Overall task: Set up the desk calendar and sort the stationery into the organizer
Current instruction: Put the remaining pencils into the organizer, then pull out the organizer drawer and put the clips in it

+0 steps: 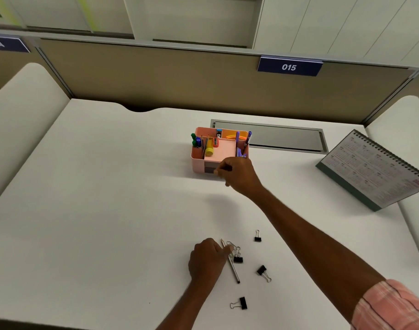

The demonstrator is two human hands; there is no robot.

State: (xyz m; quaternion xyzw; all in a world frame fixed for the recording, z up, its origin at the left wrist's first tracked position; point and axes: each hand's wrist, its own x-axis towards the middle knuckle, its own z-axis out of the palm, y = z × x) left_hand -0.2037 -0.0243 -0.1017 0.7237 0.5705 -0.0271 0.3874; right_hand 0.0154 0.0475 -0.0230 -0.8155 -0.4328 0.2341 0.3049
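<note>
A pink organizer (199,160) stands mid-desk and holds several pens, markers and a yellow glue stick (209,147). At its front right, my right hand (239,175) has its fingers curled by the small grey drawer (209,169); whether it grips the drawer I cannot tell. My left hand (207,260) is near the front edge, with its fingers on a pencil (232,266) and a binder clip (238,257). Several more black binder clips (263,272) lie around. The desk calendar (375,172) stands at the right.
A grey cable flap (275,136) is set into the white desk (96,198) behind the organizer. A beige partition with a "015" label (289,67) closes the back. Side dividers rise at left and right.
</note>
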